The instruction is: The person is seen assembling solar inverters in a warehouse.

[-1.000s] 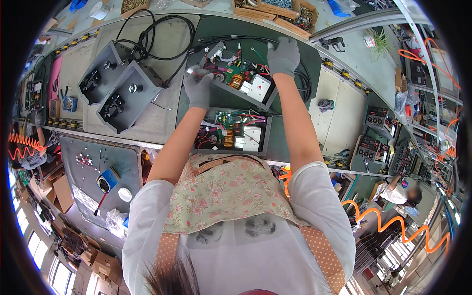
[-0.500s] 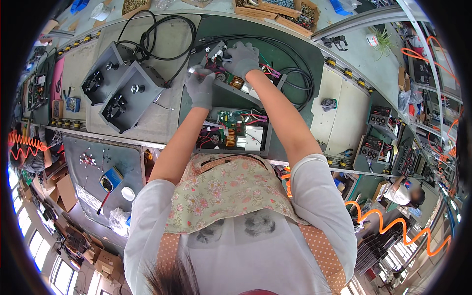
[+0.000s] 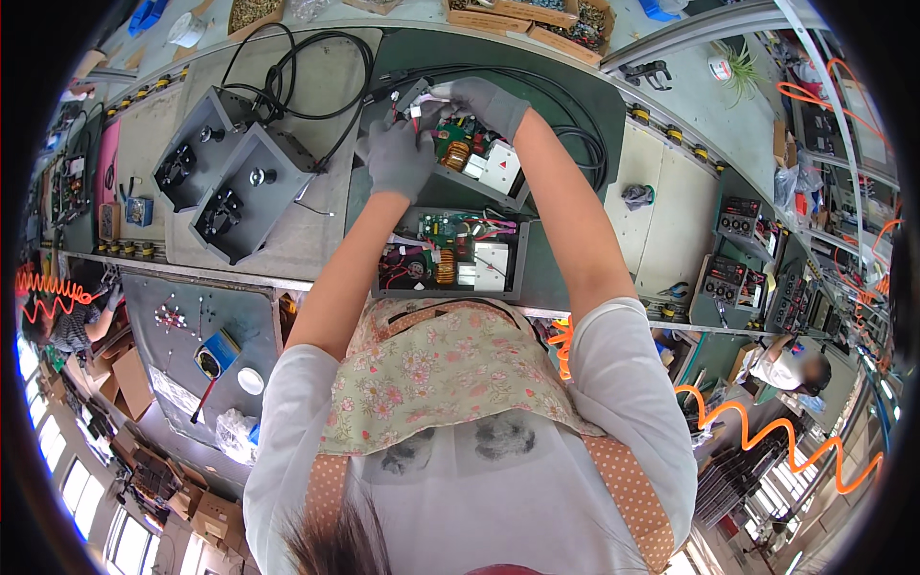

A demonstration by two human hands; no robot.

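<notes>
Both my hands wear grey gloves and work over the far end of an open grey device housing (image 3: 515, 199). My left hand (image 3: 396, 158) is closed, its fingertips at a small white connector with a red wire (image 3: 415, 111). My right hand (image 3: 487, 105) reaches in from the right, fingers pinched beside that connector; what they grip is mostly hidden. Inside this housing show a copper coil (image 3: 457, 153) and a white block (image 3: 500, 167). Nearer to me lies a second open housing (image 3: 518, 278), with a green circuit board (image 3: 439, 228) and a white block (image 3: 493, 266).
Two grey covers (image 3: 251, 196) with black fittings stand left on the bench. A black cable (image 3: 369, 72) coils behind them, and another cable (image 3: 602, 144) loops at the right. Boxes of small parts (image 3: 570, 29) line the far edge. An orange coiled hose (image 3: 747, 443) hangs at right.
My left hand has turned and moved its fingers inward to the white connector. My right hand has drawn back from the housing's middle toward its far left end, wrist bent.
</notes>
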